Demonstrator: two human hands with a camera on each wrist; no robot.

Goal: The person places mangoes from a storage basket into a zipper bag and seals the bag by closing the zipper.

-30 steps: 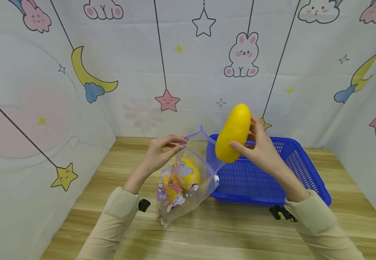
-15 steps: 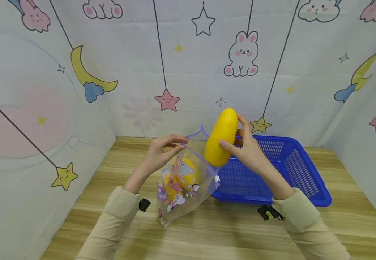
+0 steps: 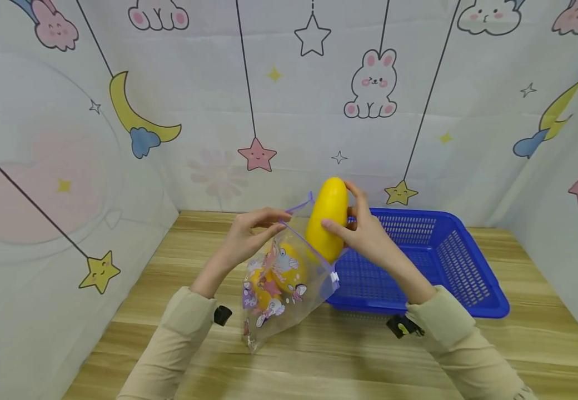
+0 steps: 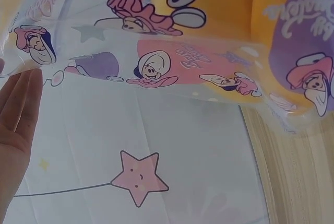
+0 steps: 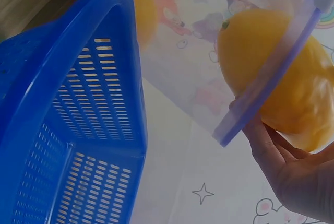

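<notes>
My right hand (image 3: 366, 225) grips a long, rounded yellow fruit (image 3: 328, 218), thumb on the near side and fingers behind. Its lower end is inside the mouth of a clear slider zip bag (image 3: 314, 300), behind the purple zip strip. In the right wrist view, the fruit (image 5: 261, 41) shows a small green stem spot and partly shows through the plastic. My left hand (image 3: 249, 233) pinches the bag's rim at the left and keeps the mouth spread. Yellow fruits (image 3: 289, 266) lie low in the bag, partly covered by its cartoon print. A white slider (image 3: 334, 276) sits at the right end of the zip.
Behind and right of the bag stands a blue perforated plastic basket (image 3: 419, 266) on the wood-grain table (image 3: 369, 361). A white cartoon-printed cloth (image 3: 209, 111) walls the table at the back and both sides.
My right hand has moved left and down with the yellow fruit, from over the basket into the bag's mouth. My left hand and the bag have hardly moved.
</notes>
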